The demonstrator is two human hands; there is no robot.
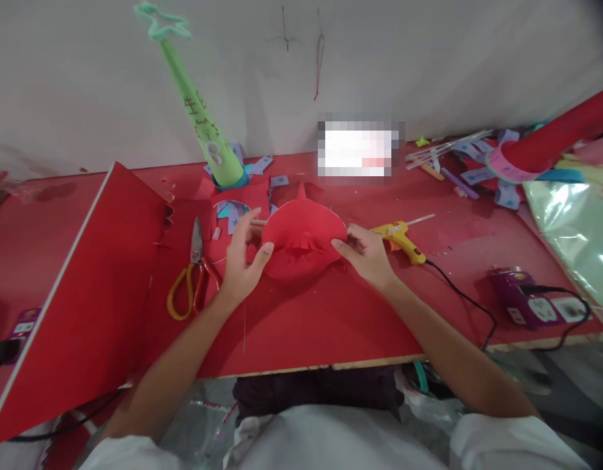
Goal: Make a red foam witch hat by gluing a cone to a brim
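A rounded red paper piece (305,222) with a pointed tip at the back and a fringed cut in its middle is held low over the red table. My left hand (243,258) grips its left edge, thumb in front and fingers behind; a pale stick-like bit (257,222) shows beside those fingers, and I cannot tell whether it is held. On the opposite edge, my right hand (367,253) pinches the paper between thumb and curled fingers. Scissors (196,267) with yellow and red handles lie left of my left hand. Just beyond my right hand rests a yellow glue gun (402,240).
An upright red board (85,281) stands at left. Behind are a green paper cone (198,117) with a star top and printed paper scraps (260,166). To the right are a red cone (558,140), clear glue sticks (448,151), a purple power socket (524,297) and shiny plastic sheets (570,222).
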